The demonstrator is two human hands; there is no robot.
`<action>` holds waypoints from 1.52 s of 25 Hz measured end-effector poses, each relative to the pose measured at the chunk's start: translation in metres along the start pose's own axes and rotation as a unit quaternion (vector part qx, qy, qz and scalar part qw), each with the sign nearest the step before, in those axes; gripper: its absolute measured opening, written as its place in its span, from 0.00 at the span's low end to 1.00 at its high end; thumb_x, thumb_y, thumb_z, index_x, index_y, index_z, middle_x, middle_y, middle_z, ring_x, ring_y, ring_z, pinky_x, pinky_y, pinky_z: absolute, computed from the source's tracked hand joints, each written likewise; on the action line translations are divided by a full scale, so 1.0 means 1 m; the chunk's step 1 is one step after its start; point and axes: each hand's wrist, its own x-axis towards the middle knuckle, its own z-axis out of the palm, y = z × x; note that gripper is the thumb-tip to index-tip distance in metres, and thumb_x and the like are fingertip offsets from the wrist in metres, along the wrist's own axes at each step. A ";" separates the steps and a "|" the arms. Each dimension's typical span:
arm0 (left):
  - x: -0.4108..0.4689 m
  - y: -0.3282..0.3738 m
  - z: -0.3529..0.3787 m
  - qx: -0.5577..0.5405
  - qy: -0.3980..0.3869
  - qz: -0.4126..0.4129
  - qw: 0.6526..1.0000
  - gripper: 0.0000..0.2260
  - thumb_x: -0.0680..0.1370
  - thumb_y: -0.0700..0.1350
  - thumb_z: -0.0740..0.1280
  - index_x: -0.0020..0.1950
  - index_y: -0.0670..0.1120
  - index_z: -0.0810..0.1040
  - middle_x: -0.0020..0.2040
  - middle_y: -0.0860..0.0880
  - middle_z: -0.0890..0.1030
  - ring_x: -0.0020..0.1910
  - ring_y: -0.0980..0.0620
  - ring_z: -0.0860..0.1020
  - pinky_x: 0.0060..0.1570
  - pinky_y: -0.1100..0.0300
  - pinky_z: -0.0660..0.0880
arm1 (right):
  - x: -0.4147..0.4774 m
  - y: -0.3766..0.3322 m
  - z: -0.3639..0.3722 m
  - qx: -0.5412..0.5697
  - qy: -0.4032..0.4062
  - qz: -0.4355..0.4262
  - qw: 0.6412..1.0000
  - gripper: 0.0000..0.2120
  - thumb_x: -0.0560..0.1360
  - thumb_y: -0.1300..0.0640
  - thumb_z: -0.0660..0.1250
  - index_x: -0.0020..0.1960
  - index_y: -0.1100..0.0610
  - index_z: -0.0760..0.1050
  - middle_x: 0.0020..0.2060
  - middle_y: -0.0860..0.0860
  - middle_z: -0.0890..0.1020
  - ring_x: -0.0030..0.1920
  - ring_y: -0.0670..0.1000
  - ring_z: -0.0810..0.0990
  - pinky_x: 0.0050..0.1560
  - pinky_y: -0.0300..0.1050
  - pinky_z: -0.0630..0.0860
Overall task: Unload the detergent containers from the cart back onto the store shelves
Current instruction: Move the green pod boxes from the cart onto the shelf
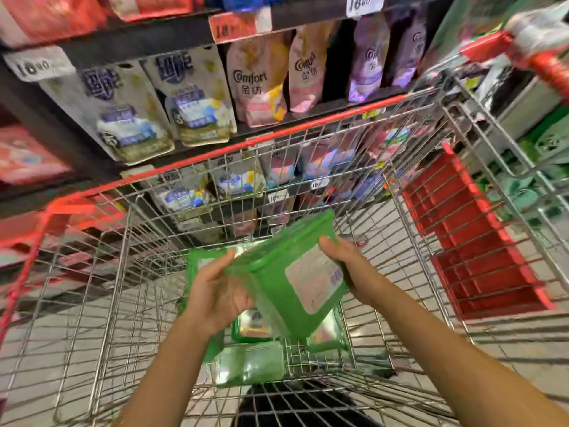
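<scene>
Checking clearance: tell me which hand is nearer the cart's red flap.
Right. The right hand holds the green box on the side facing the red flap; the left hand holds the opposite side, farther away.

Single head view, wide-angle, angled down into the cart (pixel 308 143), close above the hands; shelves (pixel 184 35) beyond them.

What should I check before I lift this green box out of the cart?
1. Two-handed grip: left hand and right hand hold opposite sides of the green box: ok.
2. Box level: tilted: not ok.
3. Clear of the other green boxes underneath: ok.
4. Box shut tight: blurred, cannot tell.
5. Free spot on the shelf ahead: pouches fill it, cannot tell.
</scene>
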 end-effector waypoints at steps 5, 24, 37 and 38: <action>-0.002 -0.008 0.026 0.054 0.056 0.099 0.992 0.38 0.62 0.56 0.79 0.66 0.43 0.73 0.67 0.38 0.75 0.66 0.38 0.73 0.65 0.39 0.69 | -0.008 -0.014 0.006 0.101 0.044 -0.055 0.992 0.23 0.68 0.42 0.71 0.50 0.60 0.76 0.38 0.52 0.86 0.40 0.51 0.86 0.35 0.39 0.79; 0.003 0.009 0.056 0.231 0.164 0.211 0.936 0.35 0.67 0.57 0.76 0.71 0.54 0.69 0.62 0.55 0.80 0.61 0.52 0.78 0.52 0.57 0.80 | -0.025 -0.049 0.027 0.103 -0.053 -0.067 0.991 0.48 0.53 0.38 0.81 0.66 0.59 0.70 0.50 0.52 0.83 0.50 0.52 0.82 0.47 0.46 0.79; 0.016 -0.009 0.068 0.089 0.202 0.155 0.963 0.50 0.59 0.53 0.77 0.76 0.64 0.55 0.59 0.51 0.80 0.40 0.55 0.84 0.29 0.61 0.77 | -0.051 -0.075 0.042 -0.015 -0.020 -0.149 0.989 0.21 0.70 0.46 0.70 0.60 0.53 0.78 0.51 0.49 0.85 0.51 0.50 0.84 0.45 0.38 0.79; 0.016 -0.009 0.067 0.105 0.200 0.169 0.959 0.49 0.60 0.52 0.77 0.76 0.64 0.55 0.59 0.52 0.81 0.39 0.54 0.84 0.30 0.62 0.78 | -0.051 -0.073 0.044 -0.009 0.013 -0.161 0.987 0.20 0.68 0.49 0.71 0.58 0.54 0.78 0.48 0.50 0.86 0.47 0.49 0.85 0.42 0.38 0.79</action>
